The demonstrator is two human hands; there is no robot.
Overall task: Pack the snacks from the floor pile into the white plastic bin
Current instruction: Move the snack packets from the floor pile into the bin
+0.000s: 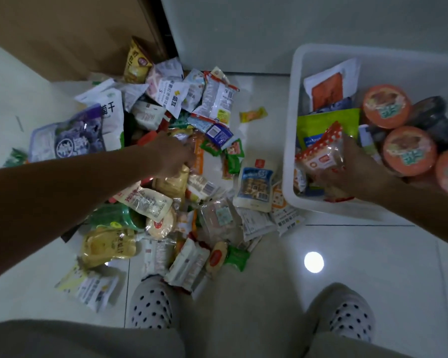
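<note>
A big pile of snack packets point(166, 156) covers the tiled floor at the left and centre. The white plastic bin point(292, 120) stands at the right and holds a green pouch point(321, 122), orange-lidded cups point(409, 148) and other packets. My right hand point(347, 169) is inside the bin's near left corner and grips a clear packet with a red dotted edge point(321, 151). My left hand point(171, 156) reaches into the middle of the pile, its fingers curled among orange and clear packets; what it holds is hidden.
A brown wooden door or cabinet point(75, 34) stands behind the pile at the back left, and a pale wall panel point(269, 27) behind the bin. My two feet in dotted socks point(150, 303) stand at the pile's near edge. A small yellow packet point(252, 115) lies alone between pile and bin.
</note>
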